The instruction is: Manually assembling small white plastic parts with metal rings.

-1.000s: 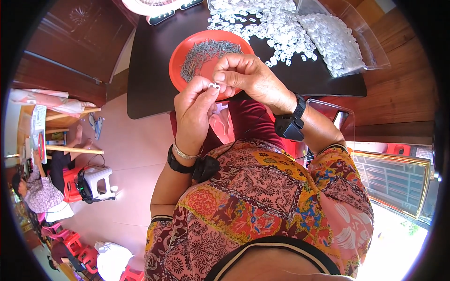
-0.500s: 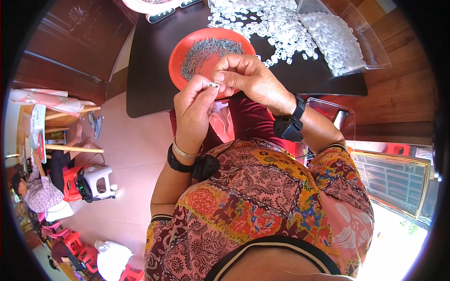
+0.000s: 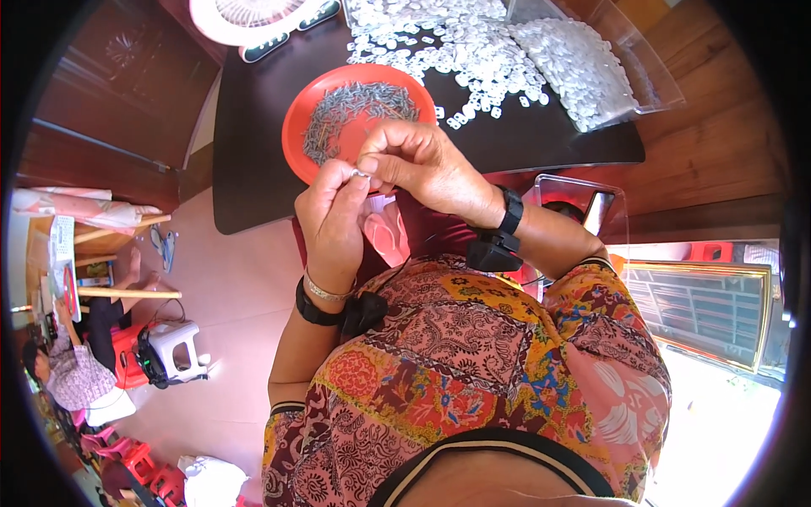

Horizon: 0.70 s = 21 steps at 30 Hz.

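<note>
Just in front of a round red plate [image 3: 295,127], my two hands meet at the fingertips. My left hand [image 3: 329,211] pinches a small white plastic piece [image 3: 361,173] between thumb and forefinger. Against that piece press the thumb and forefinger of my right hand [image 3: 431,173], which is closed; whatever it may hold is too small to make out. The plate carries a heap of slender grey screw-like pieces [image 3: 384,100]. Beyond it, many loose white plastic pieces [image 3: 481,72] lie spread over the dark table [image 3: 253,160].
A clear tray [image 3: 646,97] at the far right is heaped with white pieces. At the back left stands a white fan [image 3: 253,19]. Stools, including a white one [image 3: 176,346], are on the floor at left, where another person [image 3: 80,376] sits.
The table, plate and my hands sit further left and a little lower in the picture. My fingers still meet at the white piece, which now shows less between them.
</note>
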### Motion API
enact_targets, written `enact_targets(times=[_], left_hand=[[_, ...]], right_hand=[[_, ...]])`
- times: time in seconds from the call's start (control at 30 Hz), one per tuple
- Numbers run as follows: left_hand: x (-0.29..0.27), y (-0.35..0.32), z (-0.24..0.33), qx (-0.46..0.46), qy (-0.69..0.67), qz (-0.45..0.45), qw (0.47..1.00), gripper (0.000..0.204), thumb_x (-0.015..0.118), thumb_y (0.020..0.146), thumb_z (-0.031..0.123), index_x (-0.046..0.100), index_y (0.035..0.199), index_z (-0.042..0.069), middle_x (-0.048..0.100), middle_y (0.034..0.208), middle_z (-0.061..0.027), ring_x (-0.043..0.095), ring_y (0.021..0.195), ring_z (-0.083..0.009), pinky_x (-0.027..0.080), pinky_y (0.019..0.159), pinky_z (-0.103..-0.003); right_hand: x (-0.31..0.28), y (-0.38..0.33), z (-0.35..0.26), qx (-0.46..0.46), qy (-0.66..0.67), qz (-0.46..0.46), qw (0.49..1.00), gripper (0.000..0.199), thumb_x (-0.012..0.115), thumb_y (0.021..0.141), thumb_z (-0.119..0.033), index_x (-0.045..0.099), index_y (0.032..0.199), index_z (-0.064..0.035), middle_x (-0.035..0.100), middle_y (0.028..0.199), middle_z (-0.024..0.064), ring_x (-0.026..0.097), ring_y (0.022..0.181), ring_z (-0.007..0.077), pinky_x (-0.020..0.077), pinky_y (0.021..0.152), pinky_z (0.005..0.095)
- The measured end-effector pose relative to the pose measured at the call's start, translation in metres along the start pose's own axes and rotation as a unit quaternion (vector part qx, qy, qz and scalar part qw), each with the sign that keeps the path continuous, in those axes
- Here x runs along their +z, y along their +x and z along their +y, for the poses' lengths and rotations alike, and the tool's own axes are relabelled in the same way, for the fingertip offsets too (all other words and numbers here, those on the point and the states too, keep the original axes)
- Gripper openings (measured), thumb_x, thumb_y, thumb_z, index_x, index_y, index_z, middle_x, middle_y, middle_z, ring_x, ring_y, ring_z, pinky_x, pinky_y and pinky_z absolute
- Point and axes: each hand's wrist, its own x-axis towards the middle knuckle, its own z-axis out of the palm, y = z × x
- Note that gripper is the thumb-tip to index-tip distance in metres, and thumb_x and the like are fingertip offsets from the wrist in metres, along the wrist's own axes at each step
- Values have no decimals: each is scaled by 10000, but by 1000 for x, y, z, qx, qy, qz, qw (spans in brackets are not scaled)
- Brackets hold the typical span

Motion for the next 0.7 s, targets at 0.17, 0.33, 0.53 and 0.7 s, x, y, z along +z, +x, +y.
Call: enact_targets(times=[0.17, 0.33, 0.53, 0.7], left_hand=[[-7, 3, 0, -53, 65, 7, 996, 126, 501, 872, 75, 536, 772, 7, 454, 598, 7, 409, 535, -67, 331, 509, -219], [-22, 5, -5, -43, 11, 4, 999, 145, 472, 878, 68, 488, 741, 22, 430, 591, -9, 412, 532, -92, 338, 519, -233], [-23, 2, -7, -49, -14, 0, 999, 146, 464, 885, 83, 492, 755, 22, 436, 597, -12, 414, 536, -93, 325, 512, -231], [-23, 0, -6, -55, -12, 2, 998, 150, 463, 887, 85, 491, 755, 20, 439, 596, -13, 411, 534, -91, 321, 511, -228]], right_hand=[[-18, 2, -8, 6, -105, 24, 994, 162, 603, 932, -145, 638, 1026, -19, 643, 888, -11, 571, 817, 47, 482, 744, 217], [-94, -3, -30, -19, -460, 155, 874, 184, 622, 887, -152, 687, 1004, -26, 692, 903, 56, 623, 814, 109, 487, 749, 260], [-130, -19, -15, -3, -659, 70, 749, 205, 646, 805, -157, 689, 990, -81, 653, 863, 91, 634, 746, 255, 502, 699, 341], [-131, -10, -5, -42, -688, 57, 722, 173, 624, 789, -149, 659, 930, -54, 615, 802, 112, 622, 743, 299, 498, 692, 388]])
